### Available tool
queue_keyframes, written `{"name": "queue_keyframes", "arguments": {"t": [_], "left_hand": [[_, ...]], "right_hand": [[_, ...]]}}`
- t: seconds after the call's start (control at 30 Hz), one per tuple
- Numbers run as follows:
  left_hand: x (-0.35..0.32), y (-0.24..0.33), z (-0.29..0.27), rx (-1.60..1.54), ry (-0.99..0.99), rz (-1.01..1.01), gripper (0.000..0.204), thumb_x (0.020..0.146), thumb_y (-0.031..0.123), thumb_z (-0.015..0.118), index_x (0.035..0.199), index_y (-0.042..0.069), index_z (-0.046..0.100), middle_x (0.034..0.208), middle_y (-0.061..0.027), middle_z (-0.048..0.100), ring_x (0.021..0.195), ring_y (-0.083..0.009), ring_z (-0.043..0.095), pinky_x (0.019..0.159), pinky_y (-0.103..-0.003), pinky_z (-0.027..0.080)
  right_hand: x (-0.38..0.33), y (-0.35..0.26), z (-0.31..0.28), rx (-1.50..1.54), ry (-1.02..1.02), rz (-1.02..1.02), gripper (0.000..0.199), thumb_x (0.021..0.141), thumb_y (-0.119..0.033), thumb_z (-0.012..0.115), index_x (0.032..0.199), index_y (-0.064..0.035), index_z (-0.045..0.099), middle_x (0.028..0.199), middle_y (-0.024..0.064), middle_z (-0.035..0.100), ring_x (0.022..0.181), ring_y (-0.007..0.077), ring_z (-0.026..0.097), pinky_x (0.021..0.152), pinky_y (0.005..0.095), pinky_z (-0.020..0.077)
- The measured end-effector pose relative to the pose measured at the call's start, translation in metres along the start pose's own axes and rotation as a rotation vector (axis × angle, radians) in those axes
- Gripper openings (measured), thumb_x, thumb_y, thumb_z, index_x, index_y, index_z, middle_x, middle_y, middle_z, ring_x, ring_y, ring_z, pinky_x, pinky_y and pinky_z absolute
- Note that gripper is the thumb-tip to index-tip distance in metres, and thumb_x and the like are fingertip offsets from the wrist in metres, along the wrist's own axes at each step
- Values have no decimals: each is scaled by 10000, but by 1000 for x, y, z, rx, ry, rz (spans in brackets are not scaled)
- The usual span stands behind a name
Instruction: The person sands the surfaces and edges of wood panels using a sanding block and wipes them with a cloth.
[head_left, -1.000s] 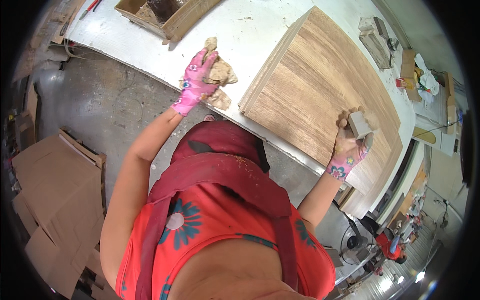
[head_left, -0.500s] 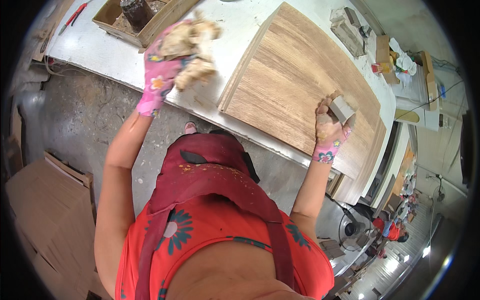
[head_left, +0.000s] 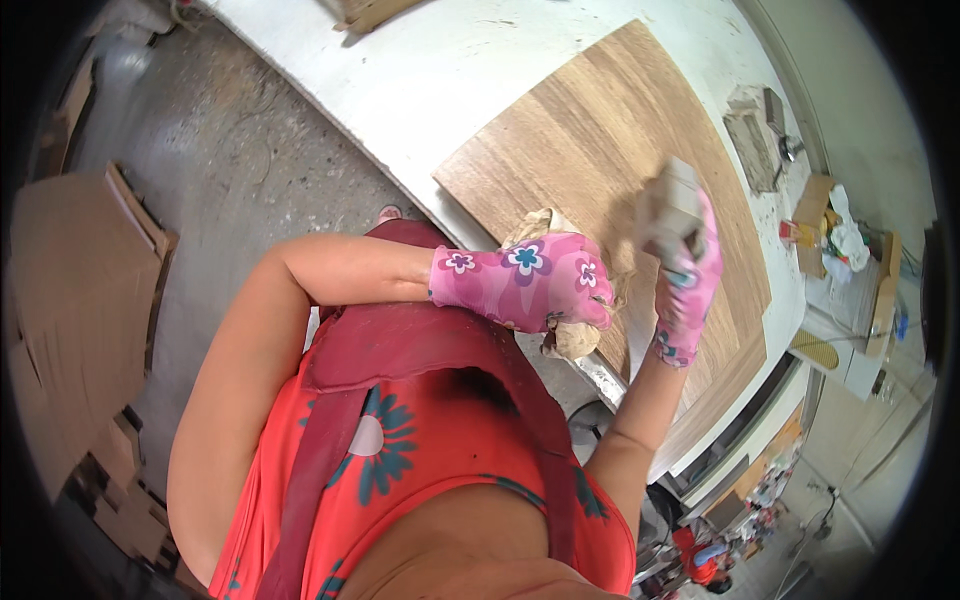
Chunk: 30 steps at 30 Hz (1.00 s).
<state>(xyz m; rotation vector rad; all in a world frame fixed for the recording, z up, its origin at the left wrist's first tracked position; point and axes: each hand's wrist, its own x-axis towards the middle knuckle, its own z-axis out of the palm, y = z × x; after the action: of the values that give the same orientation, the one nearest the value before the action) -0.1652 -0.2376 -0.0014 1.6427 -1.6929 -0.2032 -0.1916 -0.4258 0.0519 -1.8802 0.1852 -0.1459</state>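
My left hand (head_left: 535,280), in a pink floral glove, is closed on a crumpled beige rag (head_left: 575,340) at the near edge of a wood-grain panel (head_left: 570,130). Folds of the rag stick out on both sides of the fist. My right hand (head_left: 690,270), gloved alike, grips a greyish block (head_left: 672,205) above the panel's right part; motion blurs the block. The panel lies on a white worktable (head_left: 390,110), and other boards seem to lie under its right end.
Part of a wooden tray (head_left: 375,12) shows at the far table edge. Grey blocks (head_left: 752,150) lie beyond the panel. An open cardboard box (head_left: 815,215) with bits inside stands at right. Flattened cardboard (head_left: 85,300) is stacked at left. Another person (head_left: 700,560) is at lower right.
My left hand has swung right with the rag, from over the bare table to the panel's near edge. My right hand still holds the block, now tilted up. The view has turned.
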Motion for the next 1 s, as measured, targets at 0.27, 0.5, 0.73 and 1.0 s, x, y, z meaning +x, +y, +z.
{"name": "queue_keyframes", "arguments": {"t": [0.27,0.5,0.73,1.0], "left_hand": [[-25,8,24,-154,317,116,254,783,170,623,1034,188,655,975,-8,643,937,-193,613,805,-343,487],[-32,0,62,-567,387,-1,296,747,103,659,1038,149,641,1023,-46,624,1003,-212,590,861,-334,480],[-32,-1,25,-170,291,139,288,800,145,573,1075,184,650,1056,-35,633,971,-220,603,860,-364,473],[-30,-2,15,-120,412,134,278,767,180,600,1038,204,652,971,22,634,820,-177,593,800,-345,466]], "right_hand": [[31,-43,102,-773,-501,-404,589,699,-390,734,1156,-58,567,938,143,542,879,303,554,775,394,467],[27,-40,131,-819,-578,-467,513,694,-308,736,1103,-40,581,894,147,541,892,320,533,777,420,433],[37,-36,128,-896,-535,-392,515,720,-349,703,1103,-29,579,918,164,547,927,323,532,790,416,441],[138,-33,101,-922,-265,-33,557,769,-414,654,1140,-5,590,1020,166,582,890,255,600,802,362,522]]}}
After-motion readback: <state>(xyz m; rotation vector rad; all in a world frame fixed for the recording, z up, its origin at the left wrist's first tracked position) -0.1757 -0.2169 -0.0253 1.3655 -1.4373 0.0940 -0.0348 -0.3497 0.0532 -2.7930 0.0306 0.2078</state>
